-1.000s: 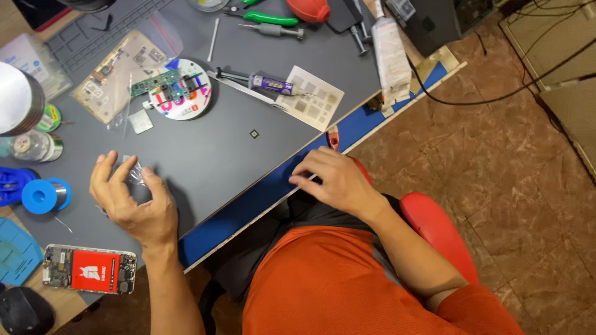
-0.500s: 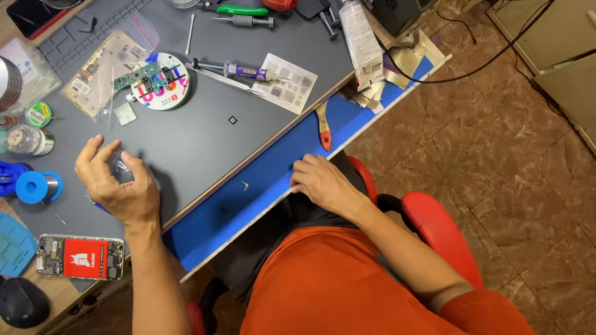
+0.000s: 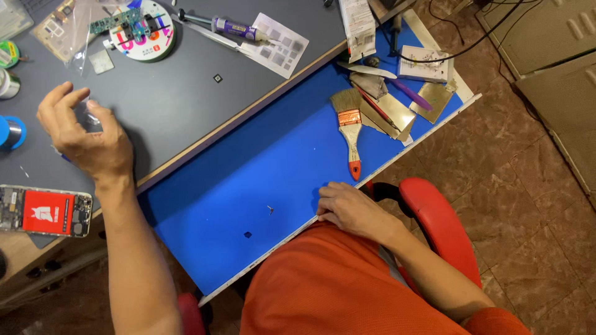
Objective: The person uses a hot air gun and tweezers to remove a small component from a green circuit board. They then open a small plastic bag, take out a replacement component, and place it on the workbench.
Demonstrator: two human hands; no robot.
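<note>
Blue tray (image 3: 248, 180): pulled out from under the grey mat (image 3: 186, 93), running from lower left to upper right, largely bare at its near end. Grey mat: lay above and left of the tray, carrying the smaller parts. Left hand (image 3: 84, 133): over the mat's near-left part, fingers curled round a small clear object (image 3: 89, 115) pinched at thumb and fingertips; what the object was could not be told. Right hand (image 3: 351, 208): flat on the tray's front edge, fingers loosely spread, holding nothing. Phone (image 3: 45, 211): opened, red inside, lay just below the left hand. Brush (image 3: 351, 130): long axis nearly upright in the picture, red handle tip pointing down toward the right hand, bristles away; the right hand was much the nearer, the brush lying just above it. Small chip (image 3: 217, 78): on the mat, up and right of the left hand, well apart.
</note>
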